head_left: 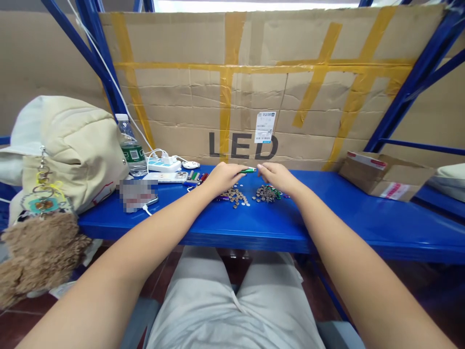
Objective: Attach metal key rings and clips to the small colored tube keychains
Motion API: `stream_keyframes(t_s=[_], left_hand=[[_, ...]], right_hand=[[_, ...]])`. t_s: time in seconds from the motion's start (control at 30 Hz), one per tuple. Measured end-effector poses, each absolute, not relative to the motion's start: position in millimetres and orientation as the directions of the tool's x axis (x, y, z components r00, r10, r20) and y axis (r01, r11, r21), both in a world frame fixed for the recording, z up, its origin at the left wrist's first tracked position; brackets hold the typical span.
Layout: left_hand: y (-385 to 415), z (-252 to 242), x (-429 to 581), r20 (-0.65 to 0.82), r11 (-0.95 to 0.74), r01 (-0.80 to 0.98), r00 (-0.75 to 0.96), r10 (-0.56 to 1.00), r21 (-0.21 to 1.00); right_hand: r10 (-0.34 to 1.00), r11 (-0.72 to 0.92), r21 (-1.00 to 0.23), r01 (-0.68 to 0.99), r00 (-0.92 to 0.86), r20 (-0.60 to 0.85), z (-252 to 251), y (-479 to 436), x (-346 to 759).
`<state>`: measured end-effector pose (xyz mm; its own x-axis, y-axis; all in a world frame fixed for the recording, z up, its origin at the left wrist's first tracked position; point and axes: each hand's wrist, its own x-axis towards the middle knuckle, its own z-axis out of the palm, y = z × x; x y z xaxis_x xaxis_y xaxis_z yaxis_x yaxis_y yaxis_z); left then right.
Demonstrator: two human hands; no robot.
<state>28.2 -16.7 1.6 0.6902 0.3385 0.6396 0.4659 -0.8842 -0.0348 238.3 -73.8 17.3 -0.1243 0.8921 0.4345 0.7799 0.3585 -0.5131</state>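
My left hand (225,177) rests palm down at the far side of the blue steel shelf (327,218), its fingertips pinching a slim green-and-white pen-like stick (248,170). My right hand (276,177) sits just beyond that stick's tip, fingers curled and apparently holding nothing. Below the left hand lies a loose pile of small round metal discs (233,197). A second, denser pile (266,194) lies under the right hand, with a green piece (277,193) at its edge.
Along the shelf's left side lie a row of small coloured sticks (194,177), a white phone (165,177), a blurred object (138,195), a power strip (163,165), a water bottle (130,147) and a cream bag (69,145). A cardboard box (387,177) sits right.
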Motion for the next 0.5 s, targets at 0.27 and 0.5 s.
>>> stream_keyframes(t_s=[0.27,0.5], left_hand=[[-9,3,19,0.614,-0.833,0.549,0.632,0.472,0.075],[-10,3,20,0.595,-0.847,0.519,0.646,0.478,0.117]], right_hand=[[0.998,0.016,-0.145,0.989,-0.025,-0.060,18,-76,290],[0.999,0.010,-0.200,0.980,-0.004,0.032,19,-75,291]])
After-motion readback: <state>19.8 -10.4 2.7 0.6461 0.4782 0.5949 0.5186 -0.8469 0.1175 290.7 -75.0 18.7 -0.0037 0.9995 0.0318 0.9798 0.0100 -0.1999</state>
